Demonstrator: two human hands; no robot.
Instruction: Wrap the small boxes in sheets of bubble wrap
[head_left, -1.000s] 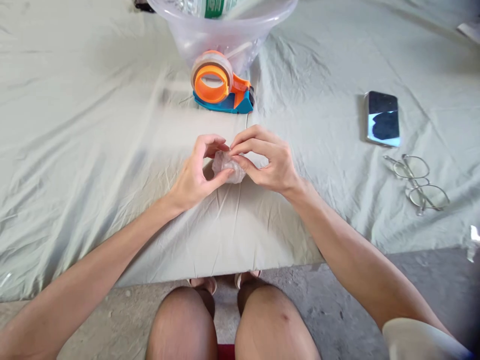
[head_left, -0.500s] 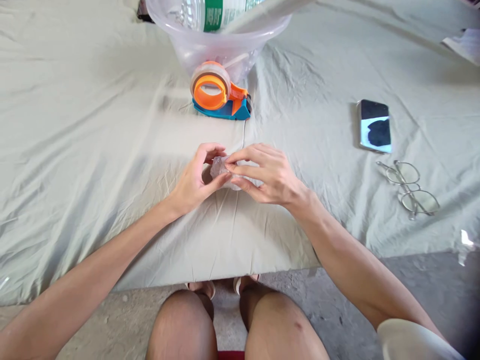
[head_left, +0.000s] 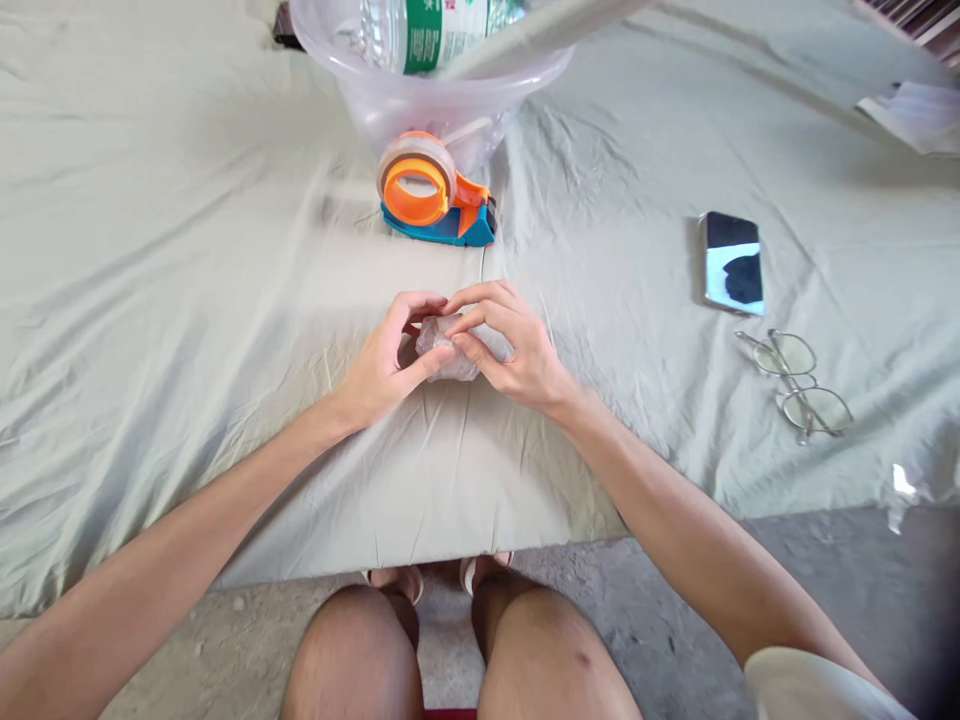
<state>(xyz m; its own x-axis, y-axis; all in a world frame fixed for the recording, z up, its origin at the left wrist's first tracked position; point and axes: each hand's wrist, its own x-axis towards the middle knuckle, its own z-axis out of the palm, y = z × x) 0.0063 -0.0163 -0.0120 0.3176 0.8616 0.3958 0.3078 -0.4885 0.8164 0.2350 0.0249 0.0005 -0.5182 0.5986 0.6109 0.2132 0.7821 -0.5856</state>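
A small crumpled wad of clear plastic or tape (head_left: 444, 349) sits between both hands, just above the pale green cloth (head_left: 187, 260). My left hand (head_left: 386, 355) curls round its left side, thumb under it and fingers over the top. My right hand (head_left: 510, 350) pinches its top and right side with the fingertips. What the wad encloses is hidden. Beyond the hands lies an orange and blue tape dispenser (head_left: 431, 192) with a roll of clear tape.
A clear plastic basin (head_left: 420, 90) with a green-labelled bottle (head_left: 427, 30) inside stands behind the dispenser. A phone (head_left: 731, 262) and folded glasses (head_left: 795, 385) lie to the right. Papers (head_left: 911, 110) rest at the far right. The cloth's edge is near my knees, over a concrete floor.
Both hands kept hold of the wad while the right fingers shifted over its top. The view tilted, so everything on the cloth sits a little lower and further left in the frame.
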